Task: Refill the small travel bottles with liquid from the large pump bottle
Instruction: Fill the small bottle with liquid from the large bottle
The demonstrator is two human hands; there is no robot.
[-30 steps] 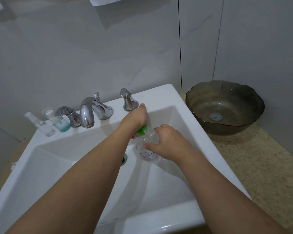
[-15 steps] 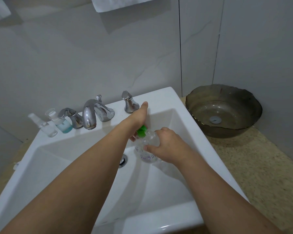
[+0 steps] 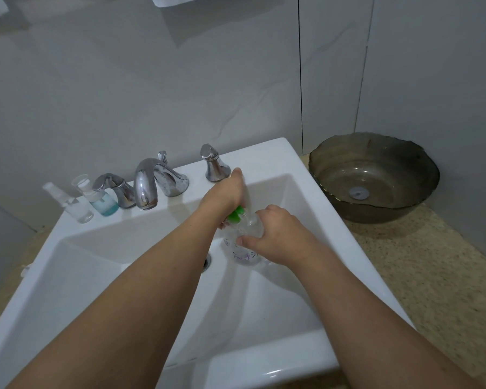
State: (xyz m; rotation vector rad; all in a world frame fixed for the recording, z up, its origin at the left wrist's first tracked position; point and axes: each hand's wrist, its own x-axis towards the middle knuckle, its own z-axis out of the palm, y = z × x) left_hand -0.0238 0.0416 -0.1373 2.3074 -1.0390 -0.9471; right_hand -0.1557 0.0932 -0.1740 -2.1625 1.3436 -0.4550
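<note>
Two hands are working over the sink [image 3: 267, 161]: the right hand [image 3: 275, 237] is gripping the large pump bottle [image 3: 243, 247], the left hand [image 3: 222, 196] is curling around its green pump [image 3: 236, 214]. Both travel bottles [image 3: 76, 204] [image 3: 103, 202] are standing by the faucet [image 3: 149, 186], seemingly awaiting refilling.

Over the white sink [image 3: 278, 161], the right hand [image 3: 275, 237] grips the clear pump bottle [image 3: 243, 248], its fingers curled round the body, while the left hand [image 3: 222, 196] closes over the bottle's green pump top [image 3: 236, 214]. On the sink's back ledge stand a chrome faucet [image 3: 146, 186] with a handle [image 3: 115, 189] to its left and another handle [image 3: 212, 164] to its right, and at the far left two small travel bottles stand side by side: a clear spray bottle [image 3: 70, 204] and a bottle with blue liquid [image 3: 100, 199]. A dark glass basin [image 3: 376, 175] sits on the speckled counter [image 3: 432, 276] just right of the sink, against the grey wall [image 3: 124, 94].
</note>
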